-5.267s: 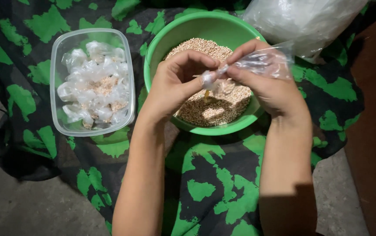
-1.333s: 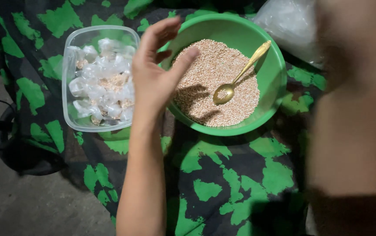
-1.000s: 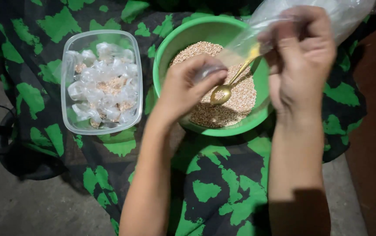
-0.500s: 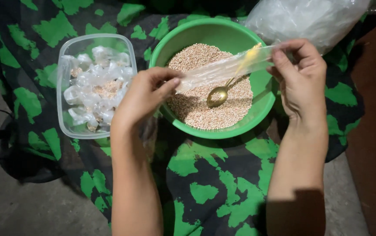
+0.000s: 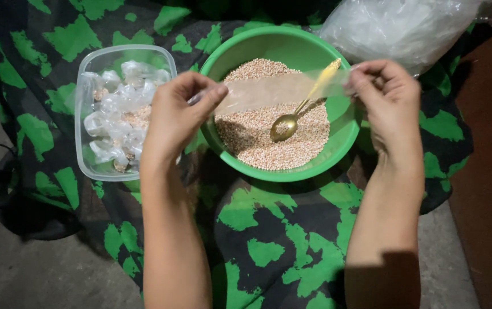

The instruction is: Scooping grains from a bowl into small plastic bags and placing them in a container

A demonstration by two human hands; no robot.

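Clear plastic, a small empty bag (image 5: 280,88), was stretched flat between both hands above the green bowl (image 5: 346,134). The left hand (image 5: 177,117) pinched one end with thumb and fingertips; the right hand (image 5: 389,100) pinched the other end the same way. Beneath the bag, the bowl held pale grain (image 5: 257,143) and a gold spoon (image 5: 294,114) resting in it. Just beside the bowl, toward the left edge of the green-and-black cloth (image 5: 269,240), sat a clear tub (image 5: 86,160) of small tied packets (image 5: 120,114). A large bundle of plastic bags (image 5: 400,26) lay at the cloth's far right corner.
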